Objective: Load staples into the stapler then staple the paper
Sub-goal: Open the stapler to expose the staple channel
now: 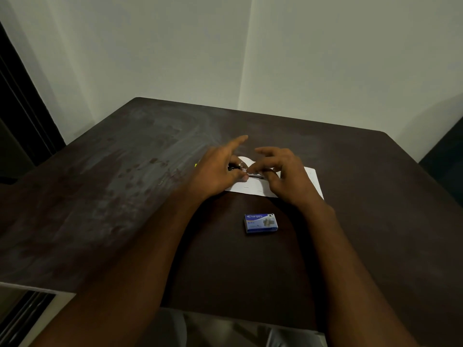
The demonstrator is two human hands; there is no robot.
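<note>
Pinching a small metal stapler between them over white paper, the left hand and right hand work beyond a blue staple box on a dark table.

- The stapler is small, with shiny metal and a dark rear end; it lies over the paper and is mostly hidden by fingers, so whether it stands open cannot be told.
- The paper is a white sheet lying flat on the dark table, its near edge showing a few short marks that may be staples.
- The staple box is blue and white, printed "kangaro", closed, lying flat, just nearer than the paper.
</note>
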